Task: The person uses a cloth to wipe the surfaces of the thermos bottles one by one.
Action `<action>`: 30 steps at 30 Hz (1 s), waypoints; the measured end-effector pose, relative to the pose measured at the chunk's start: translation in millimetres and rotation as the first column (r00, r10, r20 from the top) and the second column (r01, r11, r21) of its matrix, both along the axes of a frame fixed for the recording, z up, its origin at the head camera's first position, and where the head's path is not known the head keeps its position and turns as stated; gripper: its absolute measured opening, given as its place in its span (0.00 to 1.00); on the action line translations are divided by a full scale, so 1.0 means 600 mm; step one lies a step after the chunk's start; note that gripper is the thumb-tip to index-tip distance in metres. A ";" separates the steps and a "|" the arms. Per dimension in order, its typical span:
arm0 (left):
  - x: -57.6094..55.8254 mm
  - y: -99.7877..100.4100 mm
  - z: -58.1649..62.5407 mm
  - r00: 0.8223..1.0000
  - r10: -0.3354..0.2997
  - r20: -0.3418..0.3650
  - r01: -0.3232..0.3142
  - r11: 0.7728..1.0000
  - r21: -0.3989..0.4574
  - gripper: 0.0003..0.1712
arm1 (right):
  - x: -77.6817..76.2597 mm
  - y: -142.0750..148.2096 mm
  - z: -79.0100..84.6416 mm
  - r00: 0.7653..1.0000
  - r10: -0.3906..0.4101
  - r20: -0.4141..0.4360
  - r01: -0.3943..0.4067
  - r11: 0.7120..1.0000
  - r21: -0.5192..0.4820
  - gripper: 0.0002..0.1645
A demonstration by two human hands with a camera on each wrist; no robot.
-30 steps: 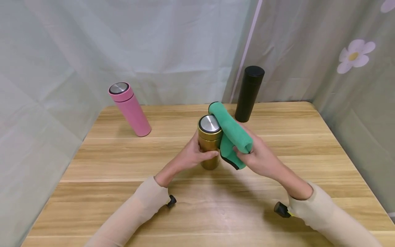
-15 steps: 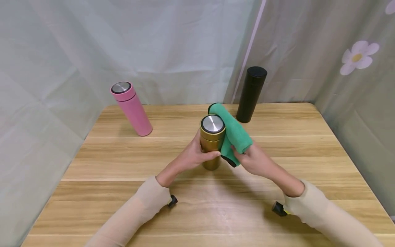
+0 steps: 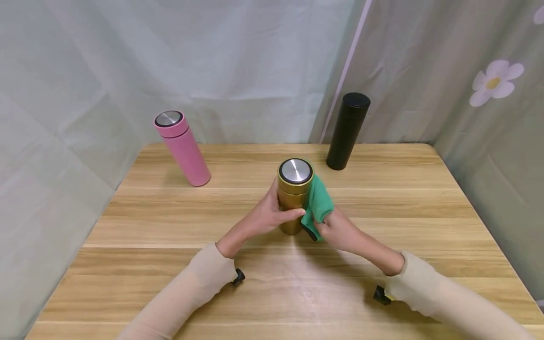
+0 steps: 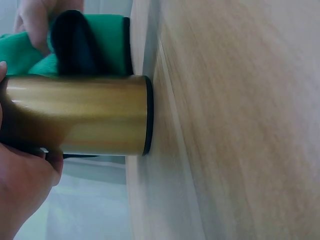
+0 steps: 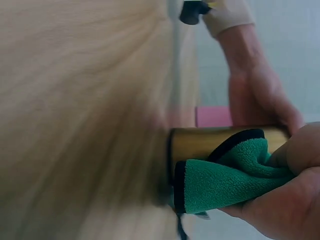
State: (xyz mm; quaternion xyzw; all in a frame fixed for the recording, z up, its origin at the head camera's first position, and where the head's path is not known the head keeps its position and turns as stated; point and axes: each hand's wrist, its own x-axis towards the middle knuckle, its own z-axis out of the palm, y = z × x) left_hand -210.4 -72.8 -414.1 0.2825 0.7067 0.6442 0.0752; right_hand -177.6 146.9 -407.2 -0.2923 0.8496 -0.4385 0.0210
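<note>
A gold thermos bottle (image 3: 293, 198) with a shiny steel disc on its lid is held near the middle of the table. My left hand (image 3: 267, 212) grips it from the left, thumb across its front. In the left wrist view the bottle's dark base rim meets or nearly meets the tabletop; I cannot tell which. On the bottle's right side lies a green cloth (image 3: 319, 200) with black edging. My right hand (image 3: 340, 230) holds this cloth bunched against the bottle. Part of the right hand's fingers is hidden behind the cloth.
A pink thermos bottle (image 3: 186, 153) stands at the table's back left. At the back right stands a black thermos bottle (image 3: 347, 132). Pale curtains (image 3: 238, 71) hang behind the wooden table (image 3: 140, 226). Small black devices sit at both wrists.
My right hand and the cloth have moved down and toward me along the bottle's right side. The cloth's upper end no longer rises beside the lid. My left hand keeps its grip.
</note>
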 end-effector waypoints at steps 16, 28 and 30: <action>0.012 0.011 -0.003 0.992 0.123 -0.013 -0.124 0.992 -0.014 0.49 | 0.000 -0.003 -0.035 0.972 -0.074 0.225 0.089 0.994 -0.059 0.18; 0.025 0.022 -0.003 0.965 0.259 -0.050 -0.262 0.963 -0.057 0.49 | 0.026 0.015 0.014 0.878 -0.096 0.468 0.273 0.904 -0.329 0.31; 0.026 0.024 -0.003 0.965 0.259 -0.049 -0.262 0.963 -0.057 0.49 | 0.036 0.018 0.025 0.889 -0.106 0.445 0.278 0.897 -0.343 0.31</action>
